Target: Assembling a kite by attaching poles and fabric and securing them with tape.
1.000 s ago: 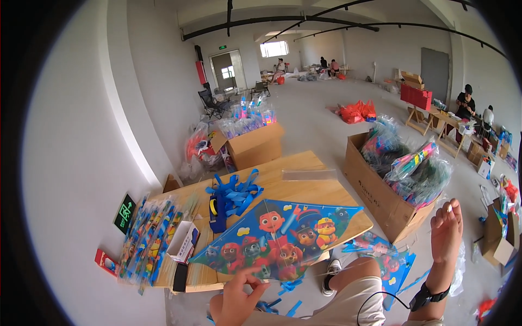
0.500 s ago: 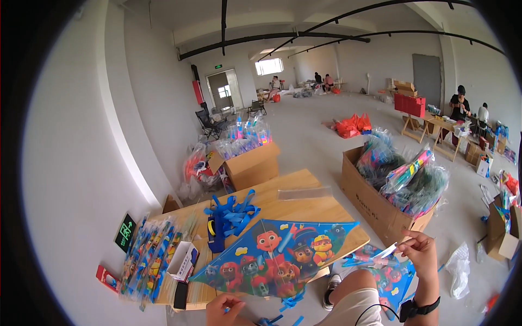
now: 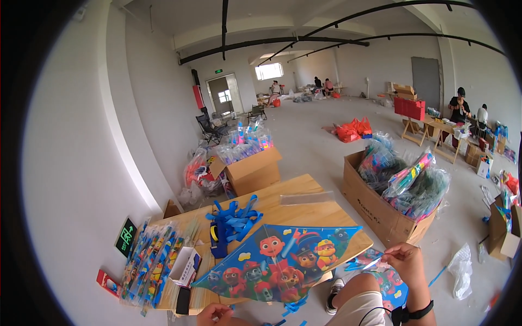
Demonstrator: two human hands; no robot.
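A blue printed kite point(image 3: 247, 293) with cartoon animal figures lies spread over the near edge of the wooden table point(image 3: 296, 190). My right hand point(image 3: 408, 266) is raised to the right of it, thumb and fingers pinched on a thin white strip point(image 3: 374, 262). Below that hand, another blue kite point(image 3: 392, 290) rests beside my leg, partly hidden. My left hand point(image 3: 215, 315) is low at the bottom edge, just under the spread kite, with its fingers curled together. Whatever those fingers hold, if anything, cannot be made out.
Blue ribbon strips point(image 3: 236, 220) and a blue tape dispenser point(image 3: 217, 242) are on the table. Packed kites point(image 3: 149, 266), a small white box point(image 3: 185, 266) and a phone point(image 3: 183, 300) lie left. Filled cartons point(image 3: 370, 212) stand beyond; people work farther back.
My right hand has moved down and slightly left with the white strip. My left hand has shifted a little left and down. The kite stays spread on the table.
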